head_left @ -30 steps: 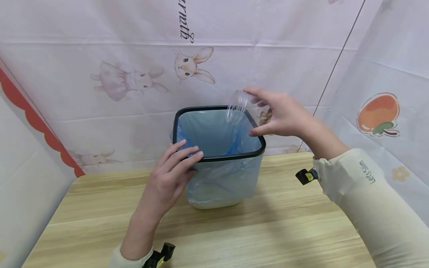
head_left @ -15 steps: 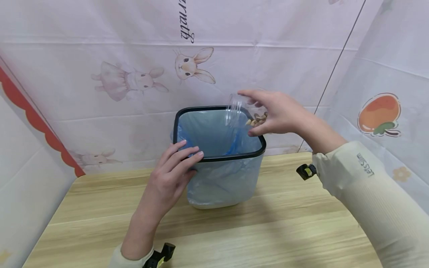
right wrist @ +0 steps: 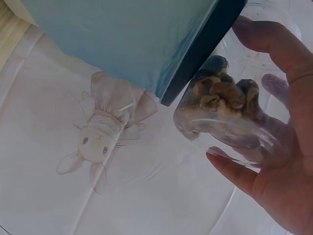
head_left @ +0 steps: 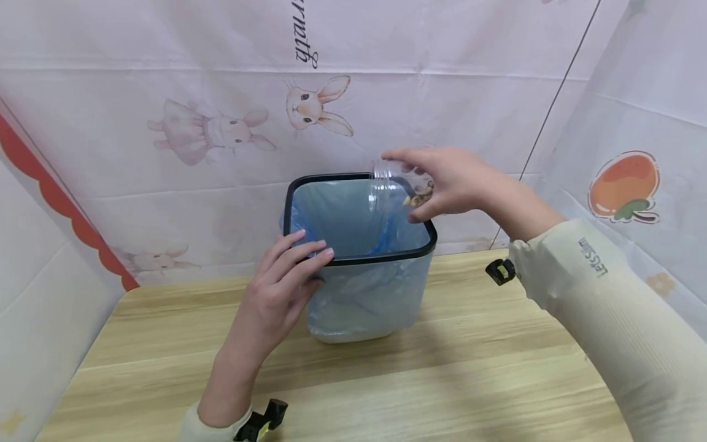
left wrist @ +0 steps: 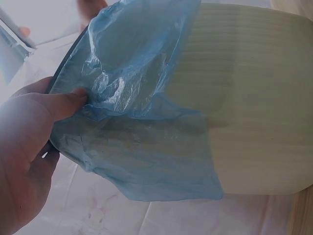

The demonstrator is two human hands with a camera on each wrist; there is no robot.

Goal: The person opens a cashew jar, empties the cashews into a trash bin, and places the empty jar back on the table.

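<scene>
A bin (head_left: 353, 339) with a black rim (head_left: 386, 256) stands on the table, lined with a blue plastic bag (head_left: 364, 301). My left hand (head_left: 273, 285) grips the rim at its near left corner; in the left wrist view the thumb presses the bag (left wrist: 132, 58) from outside. My right hand (head_left: 458, 181) holds a clear jar (head_left: 381, 184) tilted on its side, its mouth above the bin's right part. Brown curved pieces like cashew nuts (right wrist: 227, 93) lie inside the jar, towards its base. In the right wrist view, fingers and thumb span the jar's wall.
The wood-grain table (head_left: 469, 368) extends around the bin. Behind it rises a pale printed cloth (head_left: 221, 49) with rabbit pictures, and another cloth panel (head_left: 641, 123) stands at the right. The bin's back rim is close to the rear cloth.
My right hand has moved slightly left and tipped the jar flatter over the bin. The nuts have shifted into clearer view inside the jar. My left hand has stayed on the rim.
</scene>
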